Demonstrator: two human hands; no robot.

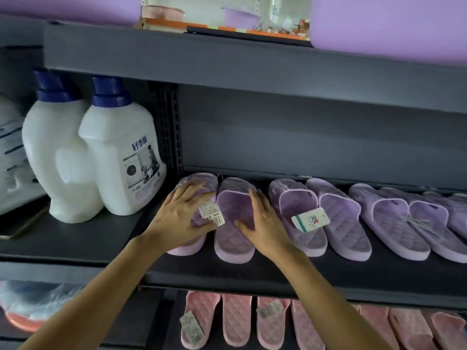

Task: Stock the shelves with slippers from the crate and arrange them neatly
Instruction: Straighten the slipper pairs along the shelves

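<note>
Several purple quilted slippers lie in a row on the dark middle shelf. My left hand rests flat with spread fingers on the leftmost purple slipper, beside its white price tag. My right hand lies with straight fingers on the right edge of the second purple slipper. The pair to the right carries a white tag. Pink slippers line the shelf below. No crate is in view.
Two white detergent bottles with blue caps stand at the left of the same shelf, close to the leftmost slipper. More purple slippers continue to the right edge. The upper shelf board overhangs the row.
</note>
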